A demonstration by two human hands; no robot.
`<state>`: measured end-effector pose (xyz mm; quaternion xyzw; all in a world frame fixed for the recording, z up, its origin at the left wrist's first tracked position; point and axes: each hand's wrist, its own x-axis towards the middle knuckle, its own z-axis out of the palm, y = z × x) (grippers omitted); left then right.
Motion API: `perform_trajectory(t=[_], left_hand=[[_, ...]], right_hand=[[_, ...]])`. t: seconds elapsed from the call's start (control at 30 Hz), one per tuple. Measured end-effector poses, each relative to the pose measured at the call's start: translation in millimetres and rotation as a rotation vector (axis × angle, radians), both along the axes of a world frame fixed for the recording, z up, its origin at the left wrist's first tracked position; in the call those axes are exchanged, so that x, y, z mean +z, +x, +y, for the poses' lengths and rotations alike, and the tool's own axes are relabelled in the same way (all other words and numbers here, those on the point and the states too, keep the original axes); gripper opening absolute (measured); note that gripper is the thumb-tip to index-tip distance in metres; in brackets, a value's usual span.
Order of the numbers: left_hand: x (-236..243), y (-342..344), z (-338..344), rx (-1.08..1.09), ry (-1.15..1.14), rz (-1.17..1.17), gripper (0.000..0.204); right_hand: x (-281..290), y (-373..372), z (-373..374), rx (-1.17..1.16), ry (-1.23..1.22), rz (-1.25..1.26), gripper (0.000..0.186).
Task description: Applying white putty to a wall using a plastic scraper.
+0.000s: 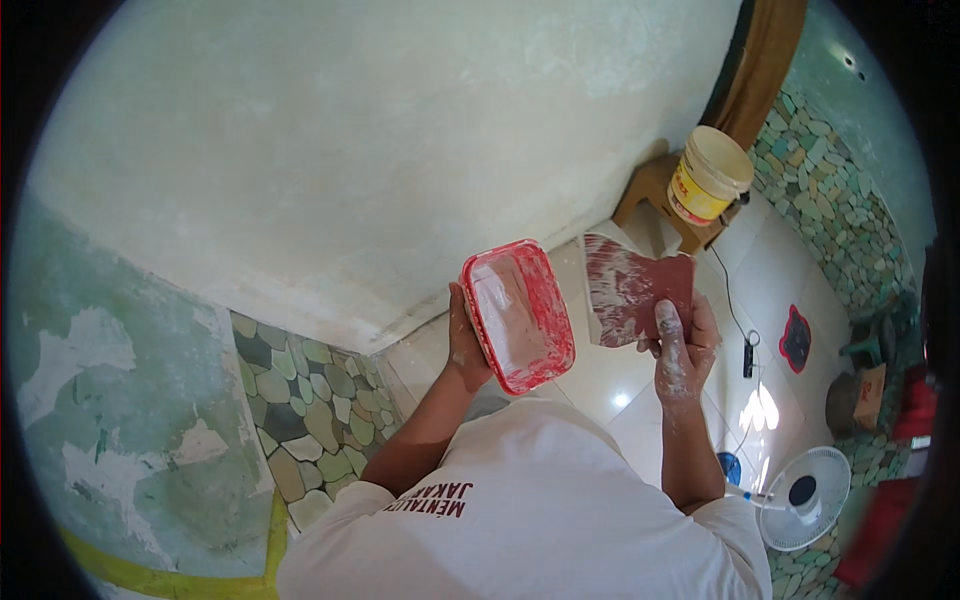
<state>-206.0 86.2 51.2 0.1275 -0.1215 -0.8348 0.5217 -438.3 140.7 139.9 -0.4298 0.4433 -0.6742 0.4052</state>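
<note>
My left hand (pixel 465 340) grips the left side of a red rectangular plastic tub (pixel 545 300), its fingers mostly hidden beneath it. Whitish paste, perhaps wall filler, lies in the tub and is smeared over its rim. To the right, my right hand (pixel 685 345) is closed on a flat dark-red scraper (pixel 655 280), thumb on top. White paste streaks the scraper's left part and coats my right thumb and wrist. Tub and scraper are apart, both held in front of my chest. Ahead of them rises a wall (pixel 350 150) with a patchy whitish coat.
A yellow-and-white bucket (pixel 710 175) stands on a small brown stool (pixel 650 195) by the wall's right end. A white fan (pixel 805 495) is at the lower right. A cable (pixel 733 290) with a black socket block (pixel 748 358) and a red-black mat (pixel 795 340) lie on the tiled floor.
</note>
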Motion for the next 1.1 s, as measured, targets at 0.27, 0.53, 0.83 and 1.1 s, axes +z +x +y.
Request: perform_trajectory(t=[0.27, 0.53, 0.83, 1.1], left_hand=[[-11, -28, -12, 0.025, -0.07, -0.246, 0.087], [-22, -83, -47, -0.082, -0.255, -0.32, 0.089], [-49, -151, -110, -0.245, -0.241, -0.227, 0.084], [-62, -202, -186, -0.325, -0.26, -0.1, 0.082]], right_hand=[[19, -12, 19, 0.066, -0.175, 0.674, 0.024], [6, -22, 17, -0.123, -0.081, 0.825, 0.033], [6, -66, -27, -0.234, -0.073, 0.926, 0.033], [41, -125, -61, -0.277, -0.137, 1.011, 0.039]])
